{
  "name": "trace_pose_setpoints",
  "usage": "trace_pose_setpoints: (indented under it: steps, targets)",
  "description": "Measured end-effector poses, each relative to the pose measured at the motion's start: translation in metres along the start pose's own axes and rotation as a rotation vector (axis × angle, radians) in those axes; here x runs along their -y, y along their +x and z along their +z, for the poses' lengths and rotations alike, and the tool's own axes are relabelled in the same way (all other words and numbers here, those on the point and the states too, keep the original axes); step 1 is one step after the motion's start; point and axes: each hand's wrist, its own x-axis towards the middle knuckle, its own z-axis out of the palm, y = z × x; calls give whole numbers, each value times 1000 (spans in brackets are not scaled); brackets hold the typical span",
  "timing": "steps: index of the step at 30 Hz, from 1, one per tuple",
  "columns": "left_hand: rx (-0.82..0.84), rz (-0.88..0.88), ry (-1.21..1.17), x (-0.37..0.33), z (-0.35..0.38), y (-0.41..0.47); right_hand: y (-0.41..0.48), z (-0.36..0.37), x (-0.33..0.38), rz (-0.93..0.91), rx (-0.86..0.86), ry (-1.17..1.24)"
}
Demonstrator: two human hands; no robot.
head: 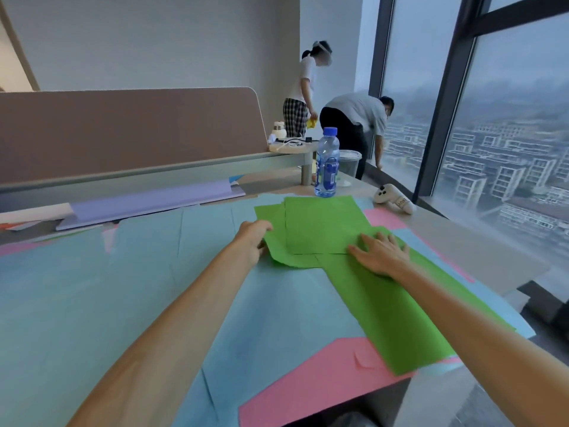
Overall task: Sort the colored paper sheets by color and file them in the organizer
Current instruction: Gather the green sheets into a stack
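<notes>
Fingers (386,241) flat on green sheets (323,226); water bottle (327,163) behind

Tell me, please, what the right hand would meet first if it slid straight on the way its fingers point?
Probably only more green sheets, since the right hand points up-left across them; beyond those lies light blue paper, though depth is uncertain.

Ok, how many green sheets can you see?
3, overlapping: top green sheet, one beneath it at the left hand, one under the right hand. More may be hidden.
</notes>
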Motion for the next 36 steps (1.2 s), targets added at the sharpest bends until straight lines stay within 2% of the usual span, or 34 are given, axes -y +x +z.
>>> trace_pose_setpoints:
  steps: [4, 9, 11, 15, 22, 31, 36]
  targets:
    - [-25, 8, 140, 6, 15, 19, -3, 3, -1, -36, 5, -16]
    - [-6, 52, 451, 1, 40, 13, -6, 4, 5, -106, 18, -23]
    - [-17, 78, 483, -1, 45, 15, -5, 3, 3, -109, -22, -10]
    - [-17, 73, 464, -6, 47, 19, -1, 6, -5, -42, -26, -60]
    - [-7, 86, 270, -11, 40, 27, -2, 6, -2, -32, 8, -87]
    - [62, 101, 321, -9, 45, 32, -4, 2, -3, -34, 28, -85]
    - [72, 46, 286, 1, 34, 78, -5, -3, -4, -36, -11, -51]
